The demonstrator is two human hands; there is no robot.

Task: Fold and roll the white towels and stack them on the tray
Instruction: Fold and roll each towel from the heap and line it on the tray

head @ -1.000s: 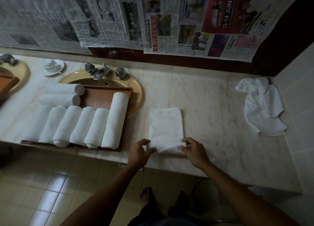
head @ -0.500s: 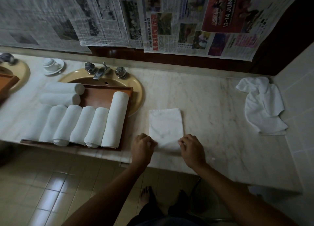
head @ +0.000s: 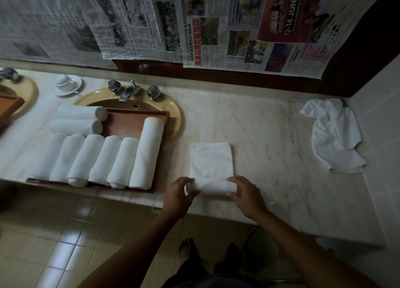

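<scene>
On the marble counter [head: 270, 136], just right of the tray [head: 134, 123] of rolled towels [head: 121, 158], lies my folded towel [head: 211, 160]: soft, light, best held at the roll's two ends. My left hand [head: 178, 195] and right hand [head: 245, 193] curl around those ends. A second ago that near edge lay flat; now it's rolled.

A second ago my fingers only pinched the near corners of the flat folded towel [head: 211, 160]. Now its near edge is curled into a short roll under my left hand [head: 178, 193] and right hand [head: 245, 193], fingers curved over the ends.
</scene>
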